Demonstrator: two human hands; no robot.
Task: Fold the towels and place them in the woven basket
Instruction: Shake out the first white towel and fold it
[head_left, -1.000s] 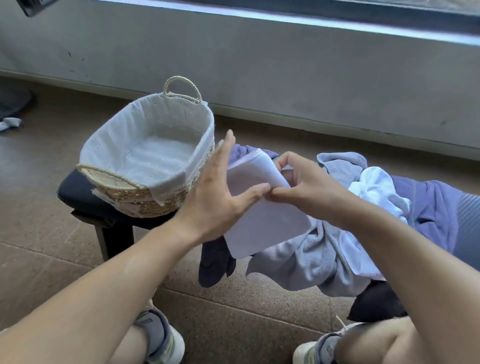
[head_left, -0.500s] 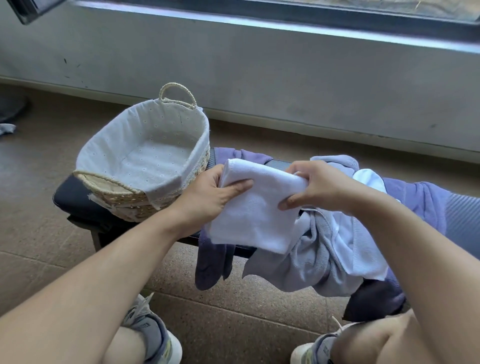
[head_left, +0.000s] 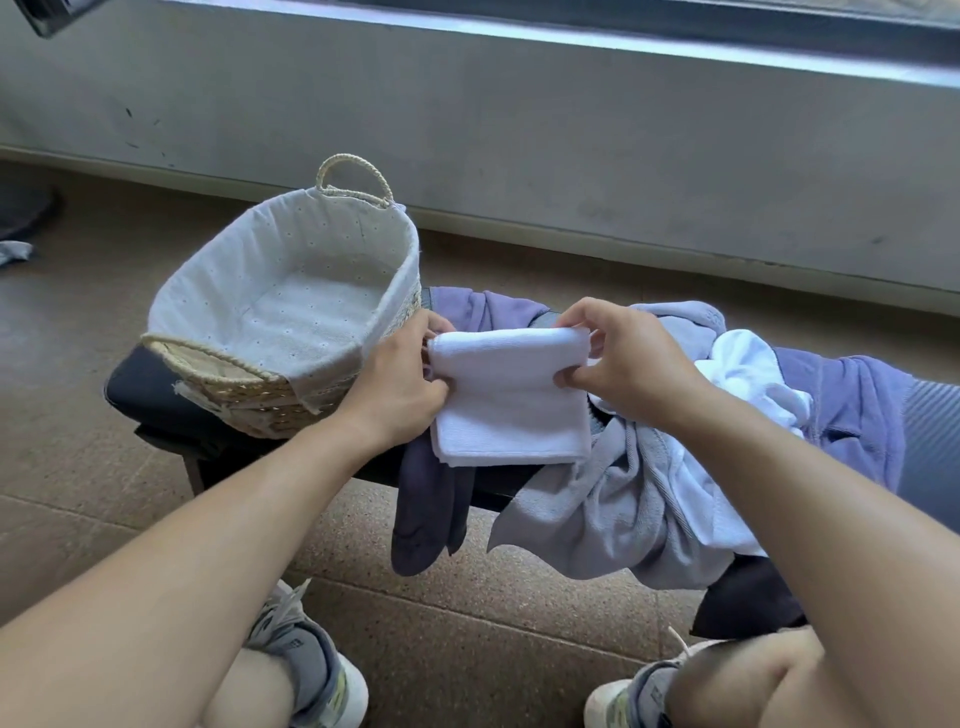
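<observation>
Now, centre frame: white towel (head_left: 511, 400) folded small, held up between both hands over the bench (head_left: 156, 400). Left hand (head_left: 397, 382) pinches its left edge, fingers curled in; right hand (head_left: 621, 358) pinches the right edge, thumb under, fingers curled over the top fold. Woven basket (head_left: 208, 348) sits centre-left, just beside the left hand, liner showing, no towel visible inside. Pile of unfolded towels (head_left: 675, 483) lies right of centre, draped off the bench edge.

Risks, as judgement:
- Fold likely springs open if either pinch loosens during the move left.
- Basket sits near the bench end; a push could tip it.
- Draped pile may slide to the floor if brushed.
</observation>
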